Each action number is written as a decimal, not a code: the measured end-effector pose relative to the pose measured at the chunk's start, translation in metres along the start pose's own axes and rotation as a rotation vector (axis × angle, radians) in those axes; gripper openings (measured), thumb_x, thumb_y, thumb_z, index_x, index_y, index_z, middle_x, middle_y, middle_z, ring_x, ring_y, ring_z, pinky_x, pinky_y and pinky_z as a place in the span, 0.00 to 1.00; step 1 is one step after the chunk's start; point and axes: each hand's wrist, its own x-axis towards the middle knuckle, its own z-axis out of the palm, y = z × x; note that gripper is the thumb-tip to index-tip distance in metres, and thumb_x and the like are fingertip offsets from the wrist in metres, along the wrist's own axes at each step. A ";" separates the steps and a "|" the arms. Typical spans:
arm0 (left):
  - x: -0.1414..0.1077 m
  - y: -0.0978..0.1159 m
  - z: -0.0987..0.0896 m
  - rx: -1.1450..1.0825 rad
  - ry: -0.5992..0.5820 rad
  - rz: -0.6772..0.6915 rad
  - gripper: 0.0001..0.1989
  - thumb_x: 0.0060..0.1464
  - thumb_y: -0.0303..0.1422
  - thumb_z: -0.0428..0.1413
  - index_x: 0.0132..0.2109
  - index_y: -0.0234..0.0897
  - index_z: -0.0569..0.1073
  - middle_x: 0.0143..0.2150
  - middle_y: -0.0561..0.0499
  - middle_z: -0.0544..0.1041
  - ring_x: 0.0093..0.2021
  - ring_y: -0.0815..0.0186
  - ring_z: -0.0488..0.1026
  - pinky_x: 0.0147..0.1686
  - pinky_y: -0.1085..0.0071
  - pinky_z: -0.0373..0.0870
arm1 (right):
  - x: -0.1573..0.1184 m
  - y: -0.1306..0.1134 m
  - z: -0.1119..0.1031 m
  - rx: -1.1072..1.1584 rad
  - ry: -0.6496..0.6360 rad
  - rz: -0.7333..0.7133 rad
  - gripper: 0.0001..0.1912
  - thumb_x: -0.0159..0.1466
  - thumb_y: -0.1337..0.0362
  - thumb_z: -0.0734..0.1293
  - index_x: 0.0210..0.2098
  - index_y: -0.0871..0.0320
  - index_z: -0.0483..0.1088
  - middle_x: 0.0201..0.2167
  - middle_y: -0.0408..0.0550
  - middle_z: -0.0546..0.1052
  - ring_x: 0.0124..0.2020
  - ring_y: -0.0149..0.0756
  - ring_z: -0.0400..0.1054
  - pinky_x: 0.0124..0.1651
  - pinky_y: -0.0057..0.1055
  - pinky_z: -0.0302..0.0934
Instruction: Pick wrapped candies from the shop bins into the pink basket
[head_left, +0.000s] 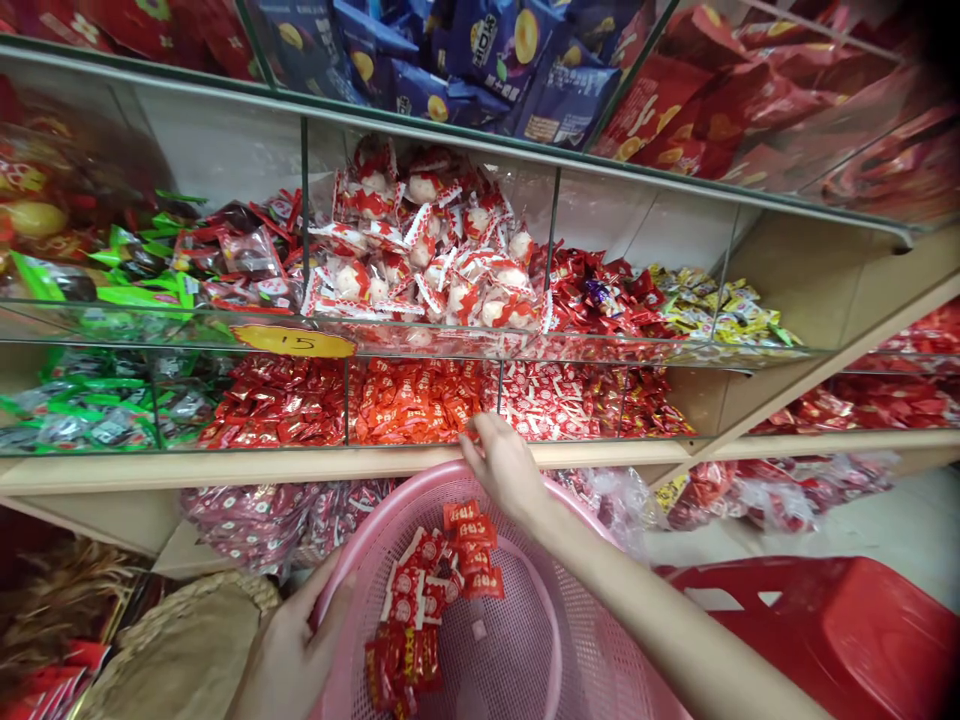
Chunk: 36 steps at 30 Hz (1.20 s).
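My left hand grips the rim of a pink mesh basket, which is tilted toward me. Inside it lie orange-red wrapped candies, red-and-white wrapped candies and dark red wrapped candies with gold print. Beyond the basket's far rim, my right hand is at the front edge of the lowest bins, its fingers curled together. Whatever may be between those fingertips is hidden. Nearest to it are a bin of orange-red candies and a bin of red-and-white candies.
Glass dividers split the shelves. Clear-wrapped sweets fill the middle shelf, with a yellow price tag marked 15 below. Blue packets sit above. A red plastic stool stands at right; a woven basket is at lower left.
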 end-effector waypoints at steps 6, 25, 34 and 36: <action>-0.001 0.002 -0.002 -0.004 0.030 0.019 0.39 0.45 0.55 0.49 0.53 0.25 0.69 0.47 0.41 0.74 0.22 0.70 0.66 0.25 0.74 0.67 | 0.061 -0.004 0.021 -0.243 -0.241 0.186 0.16 0.62 0.76 0.54 0.49 0.65 0.59 0.39 0.61 0.74 0.40 0.43 0.71 0.37 0.32 0.61; 0.000 -0.006 0.000 0.008 0.008 0.067 0.33 0.51 0.51 0.47 0.56 0.29 0.67 0.47 0.44 0.75 0.18 0.72 0.60 0.22 0.74 0.64 | -0.013 -0.008 -0.007 1.545 -0.228 0.573 0.16 0.50 0.60 0.73 0.29 0.58 0.63 0.16 0.33 0.66 0.15 0.20 0.58 0.16 0.16 0.51; -0.003 0.005 -0.003 0.095 -0.019 -0.035 0.43 0.47 0.58 0.42 0.57 0.24 0.64 0.30 0.48 0.73 0.18 0.73 0.49 0.18 0.73 0.55 | -0.031 -0.008 -0.015 1.846 -0.169 0.754 0.16 0.52 0.61 0.72 0.34 0.60 0.63 0.28 0.50 0.77 0.34 0.34 0.75 0.39 0.25 0.69; -0.003 0.004 -0.003 0.082 -0.020 -0.028 0.42 0.48 0.57 0.43 0.57 0.26 0.64 0.34 0.47 0.73 0.18 0.73 0.49 0.18 0.73 0.55 | -0.032 -0.008 -0.015 1.855 -0.170 0.747 0.16 0.54 0.61 0.72 0.34 0.60 0.62 0.29 0.52 0.78 0.35 0.35 0.75 0.41 0.26 0.69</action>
